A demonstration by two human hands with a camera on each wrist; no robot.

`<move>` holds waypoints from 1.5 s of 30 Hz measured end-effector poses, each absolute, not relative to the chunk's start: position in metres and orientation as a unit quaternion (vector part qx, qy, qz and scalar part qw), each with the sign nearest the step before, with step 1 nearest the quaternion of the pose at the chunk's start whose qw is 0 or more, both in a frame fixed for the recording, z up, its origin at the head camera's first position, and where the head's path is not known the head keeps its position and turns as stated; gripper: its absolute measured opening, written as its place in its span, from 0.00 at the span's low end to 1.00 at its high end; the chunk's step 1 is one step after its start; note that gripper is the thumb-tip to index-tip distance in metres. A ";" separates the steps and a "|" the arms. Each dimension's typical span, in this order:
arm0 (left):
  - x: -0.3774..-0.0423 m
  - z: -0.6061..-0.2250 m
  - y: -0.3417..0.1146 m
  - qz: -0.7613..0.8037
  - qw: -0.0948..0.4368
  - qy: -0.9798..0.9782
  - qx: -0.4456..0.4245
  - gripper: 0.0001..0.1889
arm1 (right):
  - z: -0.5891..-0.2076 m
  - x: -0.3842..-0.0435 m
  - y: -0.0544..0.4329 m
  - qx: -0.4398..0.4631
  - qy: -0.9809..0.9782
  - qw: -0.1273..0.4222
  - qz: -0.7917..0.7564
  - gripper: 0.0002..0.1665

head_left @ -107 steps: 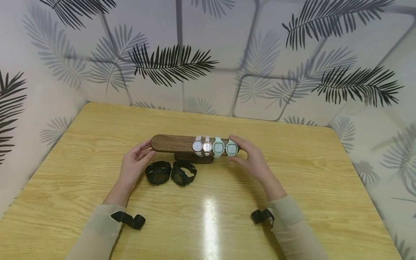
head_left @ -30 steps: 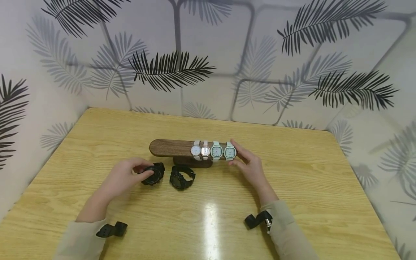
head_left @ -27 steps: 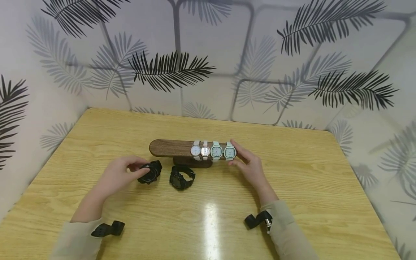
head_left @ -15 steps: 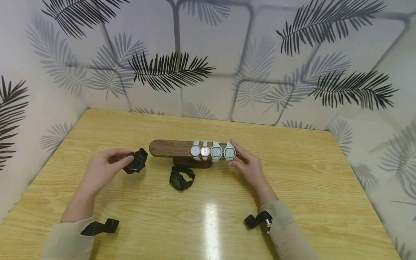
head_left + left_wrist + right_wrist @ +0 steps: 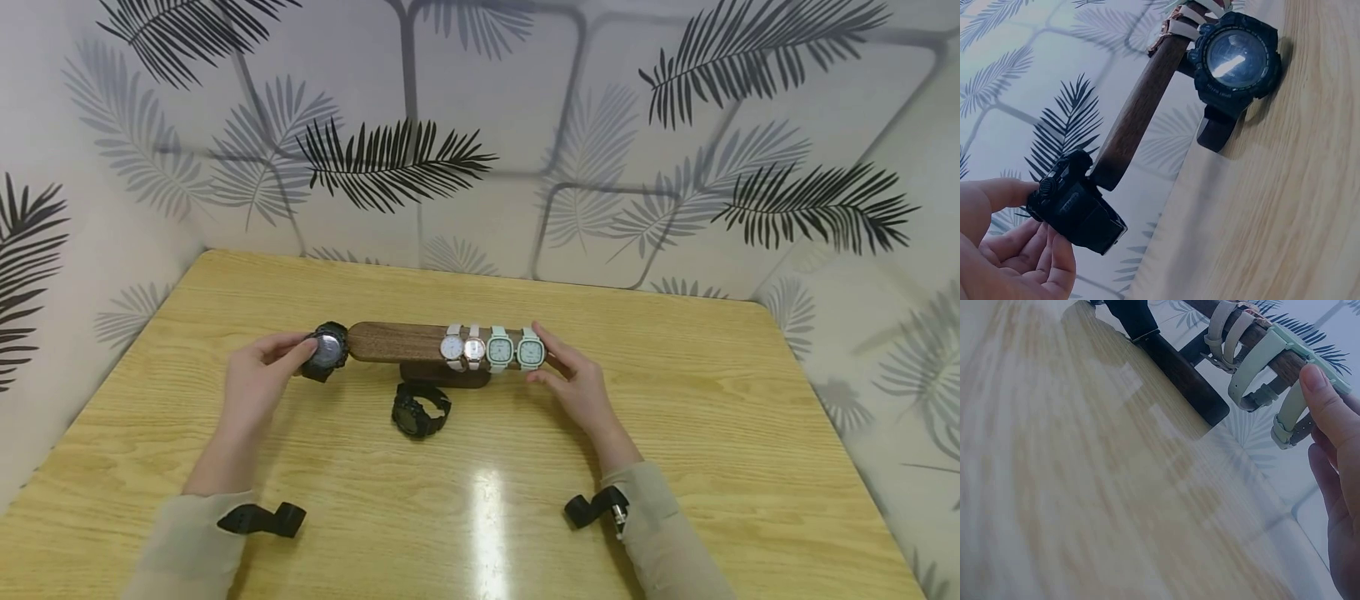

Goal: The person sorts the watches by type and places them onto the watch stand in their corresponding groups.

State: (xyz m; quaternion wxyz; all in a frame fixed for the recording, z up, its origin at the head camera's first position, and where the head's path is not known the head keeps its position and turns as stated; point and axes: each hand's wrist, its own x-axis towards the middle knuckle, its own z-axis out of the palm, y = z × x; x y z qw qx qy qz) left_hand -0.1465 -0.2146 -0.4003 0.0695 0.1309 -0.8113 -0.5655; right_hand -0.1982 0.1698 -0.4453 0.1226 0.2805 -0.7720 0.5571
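Observation:
Between the thumb and fingers of my left hand (image 5: 255, 379) is a black sports watch (image 5: 327, 352), its face toward the head camera. This watch is right at the rounded left end of a dark wooden watch stand (image 5: 397, 342); in the left wrist view its strap meets the bar's tip, and whether it goes round the bar cannot be told. My right hand (image 5: 581, 377) grips the stand's right end, thumb beside a mint-green watch (image 5: 530, 352). On the bar's right half also sit another mint-green watch (image 5: 500, 350), a rose-gold watch (image 5: 474, 348) and a white-strapped watch (image 5: 452, 347).
A second black sports watch (image 5: 407, 417) lies on the wooden table (image 5: 420, 517) in front of the stand's base (image 5: 442, 377). Behind the table rises a wall (image 5: 480, 217) with a leaf pattern.
My left hand let go of the stand's left end, picked up the left black watch from the table, carried it left and upward, then brought it to the bar's tip. My right hand stays put.

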 end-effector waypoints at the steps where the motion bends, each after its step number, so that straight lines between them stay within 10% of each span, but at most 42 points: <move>1: -0.148 -0.401 -0.213 -0.570 0.069 -0.808 0.131 0.27 | -0.445 -0.198 0.170 0.281 -0.772 0.123 0.557 0.40; 23: -0.162 -0.413 -0.212 -0.527 0.015 -0.849 -0.027 0.35 | -0.445 -0.198 0.170 0.285 -0.771 0.124 0.556 0.39; 45: -0.177 -0.411 -0.196 -0.308 0.122 -0.925 -0.188 0.31 | -0.443 -0.197 0.170 0.275 -0.776 0.113 0.557 0.39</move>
